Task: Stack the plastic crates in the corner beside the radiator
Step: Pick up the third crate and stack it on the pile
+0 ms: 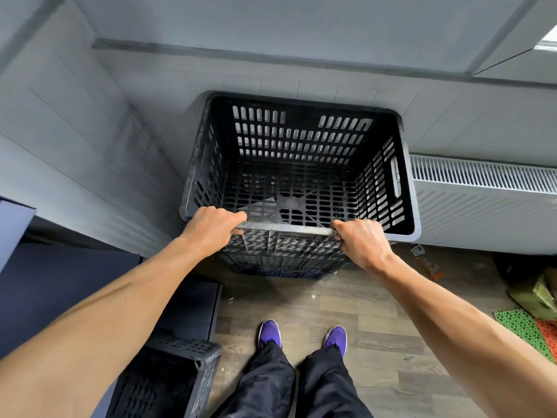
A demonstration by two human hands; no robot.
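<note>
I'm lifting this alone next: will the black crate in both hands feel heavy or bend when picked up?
Probably light for its size: the black crate looks empty and its walls and floor are mostly slots. Likely fairly stiff, since the near rim looks straight under the left hand and right hand. Held at one edge only, it may tip away.

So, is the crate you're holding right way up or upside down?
Right way up: the crate opens toward the camera, its slotted floor visible inside.
</note>
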